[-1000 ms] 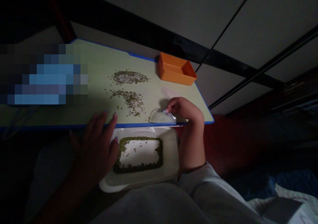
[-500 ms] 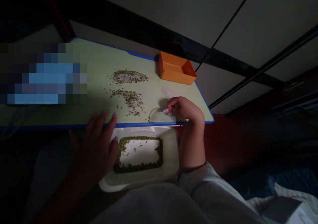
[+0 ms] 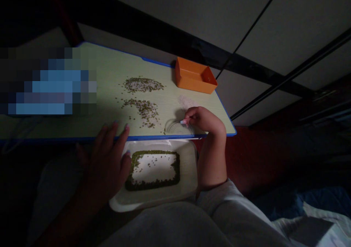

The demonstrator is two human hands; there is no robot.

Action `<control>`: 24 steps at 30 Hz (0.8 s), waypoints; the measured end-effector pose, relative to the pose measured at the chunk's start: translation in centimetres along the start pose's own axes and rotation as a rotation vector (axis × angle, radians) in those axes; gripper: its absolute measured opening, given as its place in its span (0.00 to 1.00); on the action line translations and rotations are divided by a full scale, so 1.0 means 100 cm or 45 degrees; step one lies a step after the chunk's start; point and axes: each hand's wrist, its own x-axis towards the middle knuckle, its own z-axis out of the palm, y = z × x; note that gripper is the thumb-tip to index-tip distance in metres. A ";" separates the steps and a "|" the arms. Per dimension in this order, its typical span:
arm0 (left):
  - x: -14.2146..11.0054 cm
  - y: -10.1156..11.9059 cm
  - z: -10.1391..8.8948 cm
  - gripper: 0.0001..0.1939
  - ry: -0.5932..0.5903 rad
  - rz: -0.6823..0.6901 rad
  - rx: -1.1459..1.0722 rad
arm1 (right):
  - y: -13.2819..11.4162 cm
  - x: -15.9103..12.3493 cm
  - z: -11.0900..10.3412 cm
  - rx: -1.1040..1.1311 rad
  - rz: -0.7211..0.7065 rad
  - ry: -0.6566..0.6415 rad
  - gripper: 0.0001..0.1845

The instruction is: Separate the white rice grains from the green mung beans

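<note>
My right hand pinches a clear plastic protractor that lies at the table's front edge. A few green beans sit by its left end. My left hand has its fingers spread, the tips by the table edge and the thumb beside the left rim of a white tub. Inside the tub, small green beans line the bottom's edges, with some scattered in the middle. Two piles of green beans mixed with pale grains, a far pile and a near pile, lie on the table.
An orange open box stands at the back right of the pale table with its blue edge. A patch of pale grains lies between the box and my right hand. Cabinet panels rise behind. A blurred-out patch covers the table's left.
A few more beans show in the middle of the tub, and fewer lie along the table edge by the protractor. Both hands stay nearly where they were.
</note>
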 end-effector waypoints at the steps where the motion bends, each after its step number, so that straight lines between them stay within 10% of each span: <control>1: 0.000 0.001 -0.001 0.29 -0.005 0.003 -0.002 | 0.000 0.000 0.000 -0.003 -0.002 -0.002 0.11; 24: 0.001 -0.001 0.002 0.29 0.044 0.040 0.017 | -0.004 0.000 -0.002 -0.029 0.043 0.041 0.15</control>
